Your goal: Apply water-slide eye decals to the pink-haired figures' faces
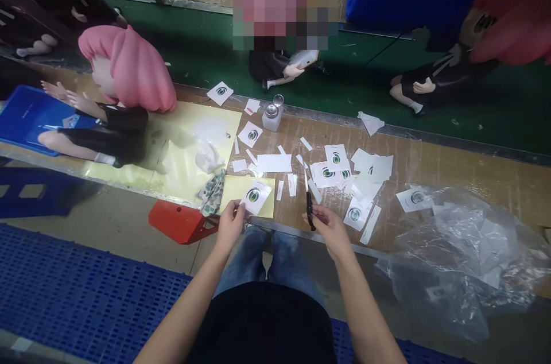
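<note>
My left hand (pixel 230 221) pinches the near edge of a small white sticker sheet printed with a green eye (pixel 255 196). That sheet lies over a pale yellow backing sheet (pixel 232 189) at the bench's front edge. My right hand (pixel 329 227) is closed round the handle of a thin black-handled knife (pixel 309 200), blade pointing away from me. Several cut eye stickers and white paper scraps (pixel 340 171) lie just beyond the blade.
A pink-haired doll (pixel 120 94) lies on a yellow mat (pixel 181 151) to the left, by a blue tray (pixel 26 117). A small metal-capped bottle (pixel 272 114) stands at the back. Crumpled clear plastic bags (pixel 456 255) fill the right. Another person's hand (pixel 297 68) holds a doll across the green belt (pixel 206 48).
</note>
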The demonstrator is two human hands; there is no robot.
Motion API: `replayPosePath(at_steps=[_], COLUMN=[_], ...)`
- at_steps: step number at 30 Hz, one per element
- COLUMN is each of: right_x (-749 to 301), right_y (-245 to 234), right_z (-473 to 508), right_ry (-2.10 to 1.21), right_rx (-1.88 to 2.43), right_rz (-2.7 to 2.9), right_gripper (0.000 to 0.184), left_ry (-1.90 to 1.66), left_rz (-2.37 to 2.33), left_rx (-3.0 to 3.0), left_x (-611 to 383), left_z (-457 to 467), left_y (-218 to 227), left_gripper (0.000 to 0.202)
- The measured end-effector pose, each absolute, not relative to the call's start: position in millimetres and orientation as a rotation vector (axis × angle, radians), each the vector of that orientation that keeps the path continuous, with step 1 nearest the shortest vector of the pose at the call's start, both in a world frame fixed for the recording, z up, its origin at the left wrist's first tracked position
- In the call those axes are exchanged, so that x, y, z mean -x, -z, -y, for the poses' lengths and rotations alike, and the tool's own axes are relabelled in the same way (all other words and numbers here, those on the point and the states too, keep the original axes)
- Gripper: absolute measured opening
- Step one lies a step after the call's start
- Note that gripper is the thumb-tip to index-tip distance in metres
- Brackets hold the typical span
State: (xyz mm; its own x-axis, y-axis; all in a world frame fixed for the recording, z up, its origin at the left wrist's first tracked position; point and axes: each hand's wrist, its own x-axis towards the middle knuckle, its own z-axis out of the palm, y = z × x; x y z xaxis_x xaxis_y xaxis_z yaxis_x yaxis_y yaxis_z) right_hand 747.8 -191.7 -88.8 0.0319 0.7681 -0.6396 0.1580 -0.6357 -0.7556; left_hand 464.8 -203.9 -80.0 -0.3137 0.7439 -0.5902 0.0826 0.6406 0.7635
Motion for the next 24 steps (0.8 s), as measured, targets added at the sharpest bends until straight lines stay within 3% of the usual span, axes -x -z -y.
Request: replayPosePath(at_steps=[7, 12, 18, 24], right_x=[-809, -823, -809, -802], right_y=[72, 54, 30, 6], right_z=[197, 202, 250, 316], right_ry=[-1.577, -1.615, -1.79, -2.091], right_rx=[1.458, 1.295, 1.313, 1.456], right_rz=[0.582, 0.517, 0.598, 0.565], right_gripper=[0.035, 0.052, 0.05, 0.063], left_ry=[-0.754, -0.73, -0.743, -0.834], left_rz=[-1.771, -1.699, -1.588, -1.487], left_rx=[-0.642, -0.66, -0.727, -0.744], left_x=[-481, -496, -517, -539], left_z=[202, 199, 179, 144], left_y=[83, 80, 67, 45], left_gripper=[0.032, 0.031, 0.027, 0.022])
